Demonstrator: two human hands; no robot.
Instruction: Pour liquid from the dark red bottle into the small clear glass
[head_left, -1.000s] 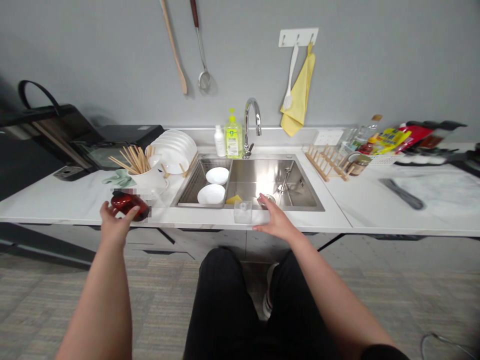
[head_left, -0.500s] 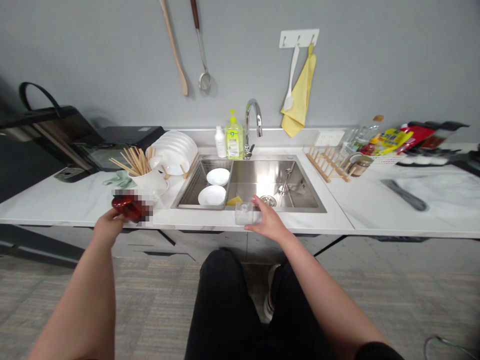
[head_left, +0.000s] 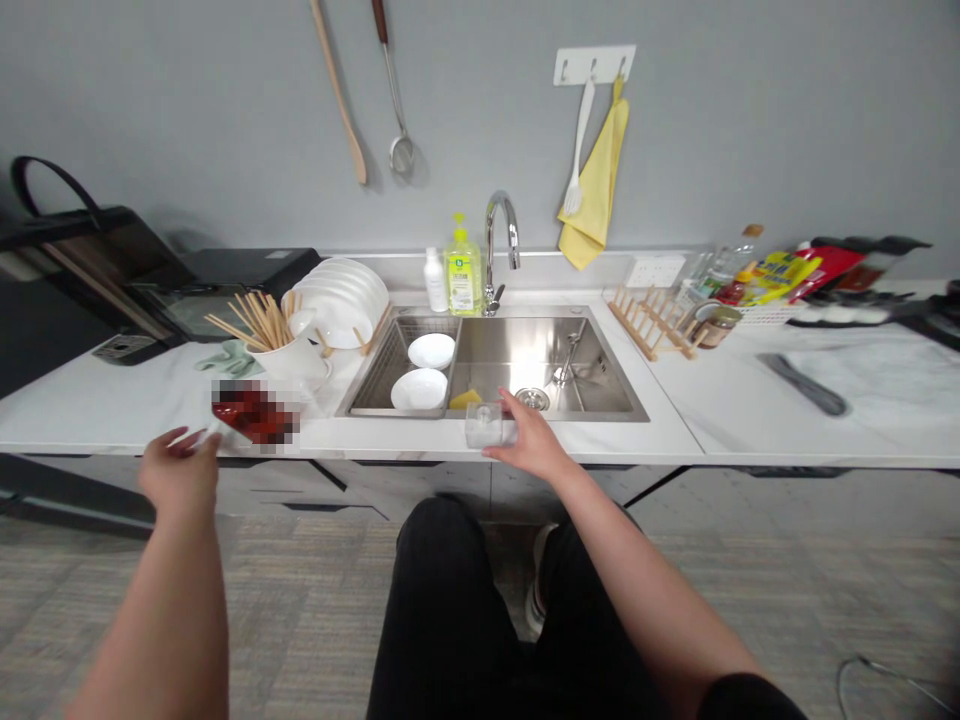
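Note:
At the counter's front edge on the left, a glossy red pack (head_left: 247, 412) lies partly blurred by blocky pixels. My left hand (head_left: 180, 468) is beside it, its thumb and fingertips pinched on a slim white piece (head_left: 212, 430) whose kind I cannot make out; whether it joins the red pack is unclear. My right hand (head_left: 531, 440) grips the right side of a small clear box (head_left: 482, 425) at the front rim of the sink (head_left: 630, 395). Behind the red pack stands a white pot (head_left: 289, 360) with several wooden chopsticks (head_left: 262, 320).
Two white bowls (head_left: 420, 390) sit in the sink's left rack, with a yellow sponge (head_left: 465, 400) beside it. White plates (head_left: 341, 300) stand in a rack. Behind the sink are a soap bottle (head_left: 463, 275) and the faucet (head_left: 499, 240). Black tongs (head_left: 806, 385) lie far right.
My left hand has shifted left and slightly down, off the red pack's body and onto the slim white piece. My right hand still holds the clear box; the view has turned slightly.

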